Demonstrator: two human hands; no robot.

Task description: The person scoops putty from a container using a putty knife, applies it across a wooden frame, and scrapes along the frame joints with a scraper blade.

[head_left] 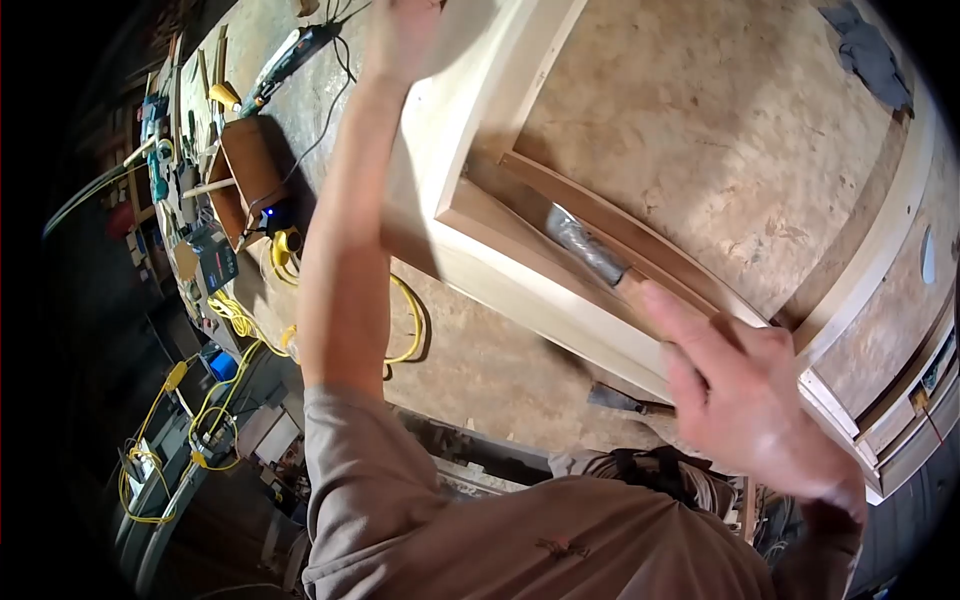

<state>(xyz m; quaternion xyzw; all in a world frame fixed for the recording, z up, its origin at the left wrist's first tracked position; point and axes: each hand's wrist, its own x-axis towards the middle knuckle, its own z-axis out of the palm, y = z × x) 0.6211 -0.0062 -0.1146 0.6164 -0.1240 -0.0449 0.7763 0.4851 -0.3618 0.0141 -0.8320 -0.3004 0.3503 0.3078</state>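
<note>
My right hand (735,375) is wrapped round the handle of a metal-bladed tool, its index finger stretched along the handle. The tool's blade (585,245) points up and left, over the narrow channel inside a pale wooden frame (540,275), near the frame's corner. Whether the blade touches the wood I cannot tell. At the top edge, my left hand (408,40) is blurred and partly cut off beside the frame's upper side; its fingers are out of view.
A second bladed tool (615,398) lies below the frame. At the left are a brown wooden box (252,160), a yellow cable (415,310), a dark power tool (285,65) and its cord. A grey cloth (868,55) lies at the upper right.
</note>
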